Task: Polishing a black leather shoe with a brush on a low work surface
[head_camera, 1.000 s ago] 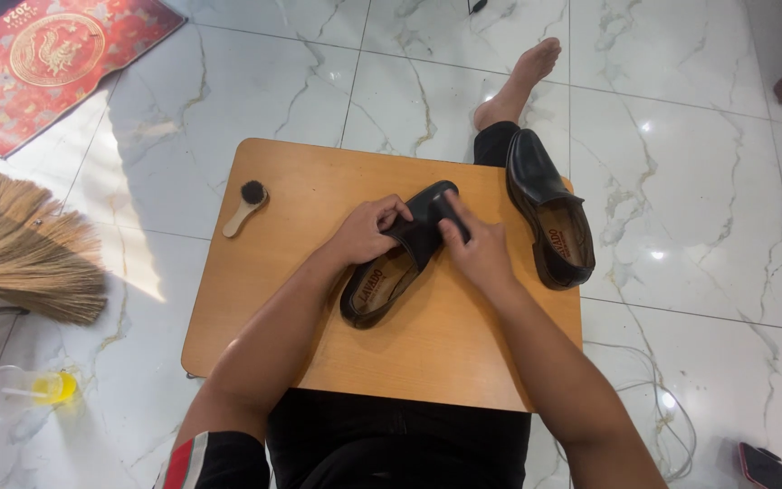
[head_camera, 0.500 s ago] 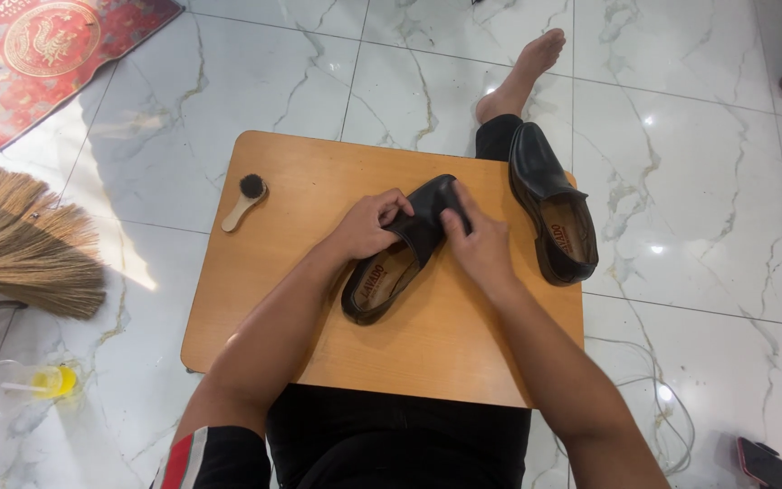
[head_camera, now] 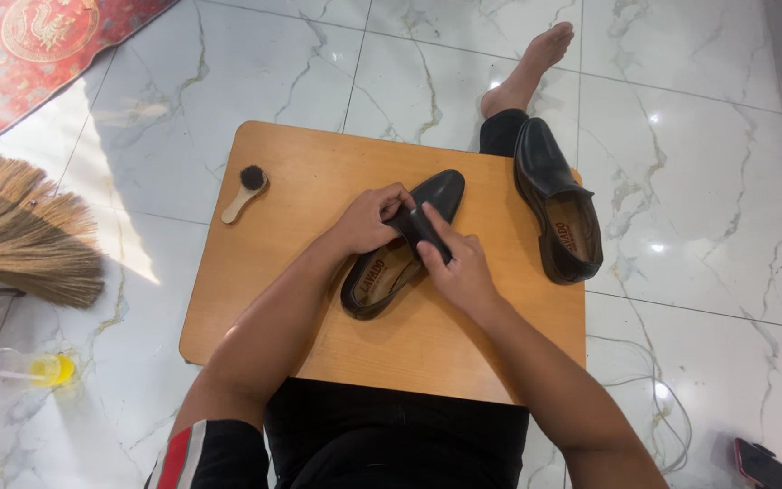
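Since a second ago very little has moved: your hands stay on the same black shoe (head_camera: 409, 244) near the middle of the wooden board (head_camera: 300, 172), and the shoe's toe now points a little more toward the far right corner. The second black shoe (head_camera: 556, 201) has kept its place along the board's right edge, and the small brush (head_camera: 244, 192) still lies near the far left corner.

Your left hand (head_camera: 368, 220) is curled shut over the shoe's upper, fingers pressing the leather at the opening. Your right hand (head_camera: 459, 267) is closed too, and its fingers pinch a small dark piece, cloth or pad I cannot tell, against the same spot on the shoe.

Both shoes are smooth, glossy black leather slip-ons with tapered toes and tan insoles. The board is a rounded-corner rectangle of warm orange-brown wood with a matte grain. The brush has a pale wooden handle and a round head of dark bristles.

The floor (head_camera: 699, 163) is polished white marble tile with grey veins. A coarse straw broom (head_camera: 24, 226) lies off the board's left edge.
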